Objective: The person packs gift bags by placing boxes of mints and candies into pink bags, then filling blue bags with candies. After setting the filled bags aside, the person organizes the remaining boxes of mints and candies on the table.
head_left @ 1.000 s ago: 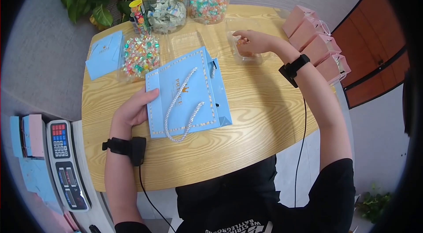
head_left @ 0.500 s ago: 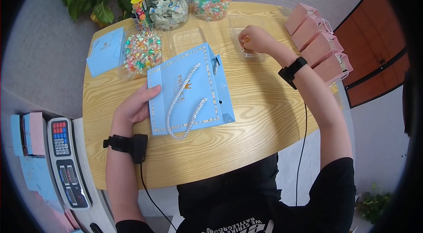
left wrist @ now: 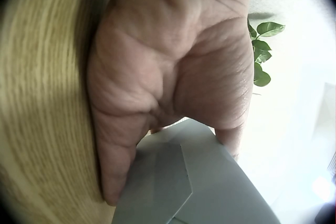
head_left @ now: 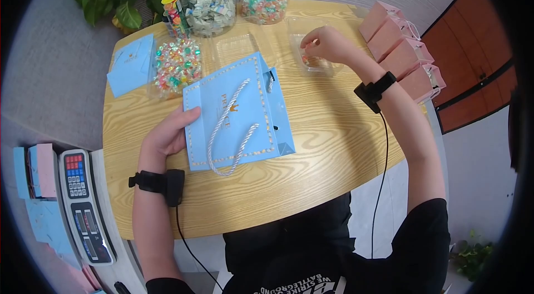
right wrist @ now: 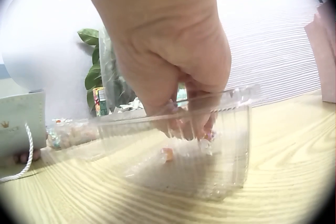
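A blue paper bag (head_left: 233,113) with white rope handles lies tilted in the head view. My left hand (head_left: 169,131) grips its left edge, thumb on the front face, other fingers beneath. The left wrist view shows this hand (left wrist: 168,61) around the end of the bag (left wrist: 205,176). My right hand (head_left: 332,48) is over a clear plastic tray (head_left: 320,69). In the right wrist view its fingertips are down inside the tray (right wrist: 239,150), where the hand (right wrist: 176,61) pinches small wrapped candies, partly hidden by the plastic. A loose orange candy (right wrist: 167,154) lies below them.
Candy fills a clear container (head_left: 178,69) left of the bag and a tall tub (head_left: 264,2) behind, beside another tub of wrapped pieces (head_left: 211,13). Pink bags (head_left: 403,58) line the right edge. A flat blue bag (head_left: 131,66) lies left, near a colourful tube (head_left: 174,16).
My right hand's fingers have drawn together in the tray, and the hand has since risen slightly. The left hand keeps its grip on the bag, which has shifted only slightly.
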`<state>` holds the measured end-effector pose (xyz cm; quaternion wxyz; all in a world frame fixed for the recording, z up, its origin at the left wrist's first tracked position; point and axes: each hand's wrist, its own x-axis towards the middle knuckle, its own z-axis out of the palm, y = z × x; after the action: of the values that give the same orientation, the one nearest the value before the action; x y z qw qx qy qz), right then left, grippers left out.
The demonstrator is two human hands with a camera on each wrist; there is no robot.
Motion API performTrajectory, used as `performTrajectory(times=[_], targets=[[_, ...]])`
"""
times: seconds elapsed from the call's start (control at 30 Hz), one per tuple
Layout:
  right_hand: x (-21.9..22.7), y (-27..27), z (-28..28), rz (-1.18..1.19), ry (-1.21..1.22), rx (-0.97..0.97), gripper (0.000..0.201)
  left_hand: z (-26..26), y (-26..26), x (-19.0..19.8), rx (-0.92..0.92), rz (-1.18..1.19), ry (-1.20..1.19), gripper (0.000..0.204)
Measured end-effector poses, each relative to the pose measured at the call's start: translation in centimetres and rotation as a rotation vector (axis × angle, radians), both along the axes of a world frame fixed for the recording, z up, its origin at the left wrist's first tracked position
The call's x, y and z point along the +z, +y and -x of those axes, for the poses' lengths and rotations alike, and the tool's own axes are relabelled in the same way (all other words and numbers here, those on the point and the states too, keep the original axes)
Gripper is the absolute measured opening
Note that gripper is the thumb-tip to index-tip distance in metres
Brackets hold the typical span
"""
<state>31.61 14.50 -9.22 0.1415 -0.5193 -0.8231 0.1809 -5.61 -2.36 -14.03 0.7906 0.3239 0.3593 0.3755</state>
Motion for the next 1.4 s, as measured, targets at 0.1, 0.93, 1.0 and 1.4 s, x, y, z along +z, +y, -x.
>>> performTrajectory(times=[0.1, 0.93, 1.0, 1.4], targets=[[-0.8, -0.2, 0.5, 0.054, -0.071, 0.062, 0.015, 0.0, 0.0, 0.0, -0.002, 0.002, -0.004, 0.073], [-0.3, -1.7, 2.2, 0.058, -0.112, -0.009, 0.026, 0.1, 0.0, 0.0, 0.014, 0.032, -0.034, 0.067], [-0.2, -1.6, 2.1, 0.079, -0.155, 0.008, 0.026, 0.0, -0.1, 0.0, 0.016, 0.025, -0.034, 0.067], [0.2, 0.3, -0.2, -0.079, -0.067, 0.062, 0.026, 0.0, 0.0, -0.1, 0.017, -0.012, -0.009, 0.069]])
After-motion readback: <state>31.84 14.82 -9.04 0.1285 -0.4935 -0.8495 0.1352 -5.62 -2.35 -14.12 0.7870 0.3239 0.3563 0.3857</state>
